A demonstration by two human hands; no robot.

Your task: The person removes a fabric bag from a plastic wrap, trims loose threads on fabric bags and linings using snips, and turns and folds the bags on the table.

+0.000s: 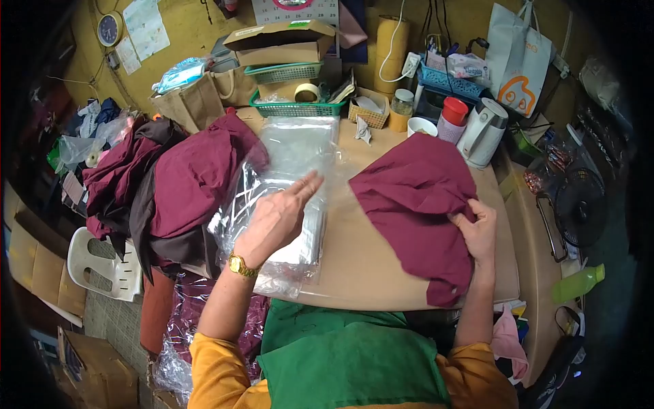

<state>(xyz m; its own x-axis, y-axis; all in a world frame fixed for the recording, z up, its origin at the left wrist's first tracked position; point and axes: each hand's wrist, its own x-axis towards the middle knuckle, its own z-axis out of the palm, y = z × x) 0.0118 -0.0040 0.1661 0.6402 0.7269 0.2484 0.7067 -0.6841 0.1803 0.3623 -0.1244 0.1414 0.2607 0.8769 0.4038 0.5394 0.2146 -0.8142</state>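
A piece of maroon fabric (415,204) lies rumpled on the right half of the table, its lower corner near the front edge. My right hand (479,233) pinches its right side between thumb and fingers. My left hand (278,219), with a gold watch on the wrist, is over a stack of clear plastic bags (300,146). Its fingers stretch forward, slightly blurred, with nothing visible in them; whether they touch the plastic I cannot tell. A pile of maroon and dark cloth (191,180) lies to the left of the bags.
Along the back of the brown table (361,273) stand green baskets (300,109), a cardboard box (279,42), a glass jar (401,109), a white cup (422,127), a red-lidded container (453,119) and an electric kettle (485,133). A white plastic chair (102,273) stands at the left.
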